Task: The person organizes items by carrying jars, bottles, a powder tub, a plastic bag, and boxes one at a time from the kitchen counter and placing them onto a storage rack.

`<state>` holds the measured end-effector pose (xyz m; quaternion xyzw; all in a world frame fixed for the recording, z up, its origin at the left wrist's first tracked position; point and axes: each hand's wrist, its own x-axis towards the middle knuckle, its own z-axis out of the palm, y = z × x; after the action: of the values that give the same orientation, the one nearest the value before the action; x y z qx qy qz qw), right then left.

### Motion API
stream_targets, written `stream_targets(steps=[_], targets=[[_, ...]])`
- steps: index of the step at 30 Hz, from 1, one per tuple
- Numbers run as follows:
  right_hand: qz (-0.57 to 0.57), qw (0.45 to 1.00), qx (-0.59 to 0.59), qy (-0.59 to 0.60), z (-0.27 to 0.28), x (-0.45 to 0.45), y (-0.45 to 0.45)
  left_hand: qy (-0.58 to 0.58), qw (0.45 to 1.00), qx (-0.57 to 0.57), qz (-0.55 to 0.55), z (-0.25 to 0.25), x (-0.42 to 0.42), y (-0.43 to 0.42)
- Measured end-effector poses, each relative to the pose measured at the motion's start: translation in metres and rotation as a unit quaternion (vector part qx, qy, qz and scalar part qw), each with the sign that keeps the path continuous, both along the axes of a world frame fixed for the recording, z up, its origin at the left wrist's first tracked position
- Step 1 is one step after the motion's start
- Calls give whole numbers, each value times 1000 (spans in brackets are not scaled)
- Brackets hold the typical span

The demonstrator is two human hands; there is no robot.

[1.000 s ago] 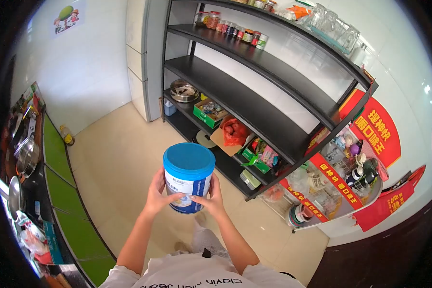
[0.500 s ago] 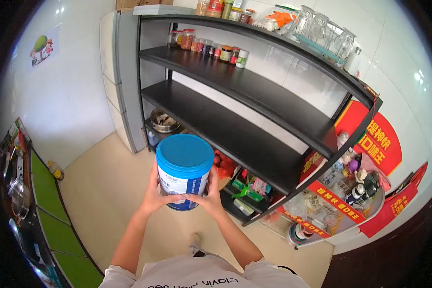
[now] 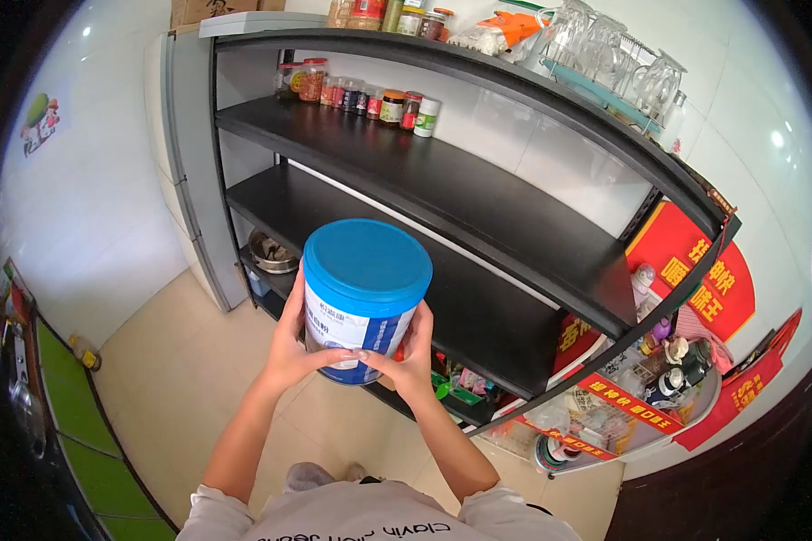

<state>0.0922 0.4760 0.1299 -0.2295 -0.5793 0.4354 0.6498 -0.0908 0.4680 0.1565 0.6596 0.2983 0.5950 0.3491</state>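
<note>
Both my hands hold a large round canister (image 3: 367, 270) with a blue lid and a white-and-blue printed label. My left hand (image 3: 295, 353) wraps its left side and my right hand (image 3: 408, 362) its right side, with the thumbs close together across the front. The canister is upright, tipped slightly so its lid faces me. Behind it stands a black shelf unit (image 3: 478, 198), whose middle boards pass behind the lid. A row of small jars (image 3: 370, 101) lines the back left of the upper middle board.
Glass mugs in a rack (image 3: 604, 86) and more jars stand on the top board. At right is a red-and-yellow display rack (image 3: 636, 401) with bottles. A metal bowl (image 3: 272, 252) sits low left; green cabinets (image 3: 77, 433) run along the left.
The canister and both hands have moved up and a little right, closer to the shelf. My view has shifted toward the shelf unit. My grip looks the same.
</note>
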Motion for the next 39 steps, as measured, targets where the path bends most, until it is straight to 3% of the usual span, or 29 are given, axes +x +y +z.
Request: stream_targets(steps=[9, 14, 20, 24, 30, 39], targets=[[-83, 995, 6, -51, 45, -11, 67, -49, 996, 37, -68, 13, -8, 104], [-151, 983, 58, -81, 70, -22, 115, -42, 988, 54, -140, 49, -22, 161], [-157, 980, 66, -99, 108, -23, 179, 11, 968, 122, -219, 78, -50, 236], [-132, 986, 27, -96, 124, -25, 218, 84, 964, 165, -191, 87, -63, 284], [-169, 978, 32, -117, 129, -27, 268, 99, 958, 191, -191, 97, -65, 350], [-188, 953, -70, -227, 129, 23, 327, 176, 939, 212, -205, 102, -27, 434]])
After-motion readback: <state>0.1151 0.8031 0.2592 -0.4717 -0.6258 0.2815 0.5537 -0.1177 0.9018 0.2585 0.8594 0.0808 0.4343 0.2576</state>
